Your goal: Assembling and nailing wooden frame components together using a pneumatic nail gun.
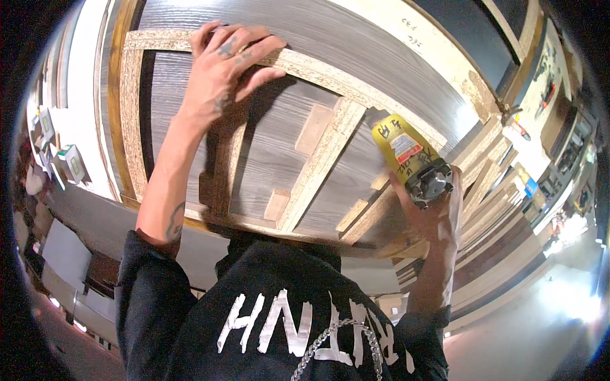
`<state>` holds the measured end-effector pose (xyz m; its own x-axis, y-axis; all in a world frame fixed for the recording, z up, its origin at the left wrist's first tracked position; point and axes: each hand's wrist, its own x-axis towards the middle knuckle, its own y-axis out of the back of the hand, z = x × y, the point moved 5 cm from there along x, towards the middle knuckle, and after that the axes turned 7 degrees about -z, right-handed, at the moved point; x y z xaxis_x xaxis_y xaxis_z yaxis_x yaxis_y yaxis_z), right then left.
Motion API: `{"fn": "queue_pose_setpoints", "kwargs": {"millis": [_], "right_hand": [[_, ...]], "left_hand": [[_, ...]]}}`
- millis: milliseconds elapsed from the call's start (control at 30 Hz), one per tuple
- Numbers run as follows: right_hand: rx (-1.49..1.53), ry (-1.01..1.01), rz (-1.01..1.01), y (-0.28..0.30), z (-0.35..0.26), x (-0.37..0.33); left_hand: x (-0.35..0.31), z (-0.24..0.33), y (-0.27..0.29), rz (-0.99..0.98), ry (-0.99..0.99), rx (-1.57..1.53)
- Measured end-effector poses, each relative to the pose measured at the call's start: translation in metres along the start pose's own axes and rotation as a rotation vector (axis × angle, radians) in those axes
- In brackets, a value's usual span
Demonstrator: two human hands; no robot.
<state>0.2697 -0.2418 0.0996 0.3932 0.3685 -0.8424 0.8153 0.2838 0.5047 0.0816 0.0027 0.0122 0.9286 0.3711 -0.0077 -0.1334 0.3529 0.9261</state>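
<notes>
My left hand (230, 66) straddles a long particle-board strip (311, 75), fingers bent over its far side and thumb on the near side. My right hand (432, 203) is closed round a yellow nail gun (401, 141) with a grey nose and a black-and-grey cap. Its nose sits close to the joint of the long strip and a slanting cross strip (324, 162). Beneath the strips lies a grey wood-grain panel (267, 136); the right hand's grip is partly hidden by the tool.
Small wood blocks (314, 129) sit beside the cross strips. A board with handwriting (419, 35) runs along the far side. To the right are stacked wood strips (489, 190) and a bench with tools (522, 130). Small boxes (72, 163) stand at the left.
</notes>
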Motion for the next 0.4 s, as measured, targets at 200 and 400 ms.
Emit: {"fn": "queue_pose_setpoints", "kwargs": {"millis": [200, 400], "right_hand": [[-0.111, 0.436, 0.237, 0.005, -0.026, 0.001], [-0.108, 0.283, 0.053, 0.005, -0.032, 0.009]], "left_hand": [[-0.001, 0.0, -0.006, 0.065, -0.031, -0.043], [-0.002, 0.0, -0.004, 0.03, -0.021, -0.014]]}}
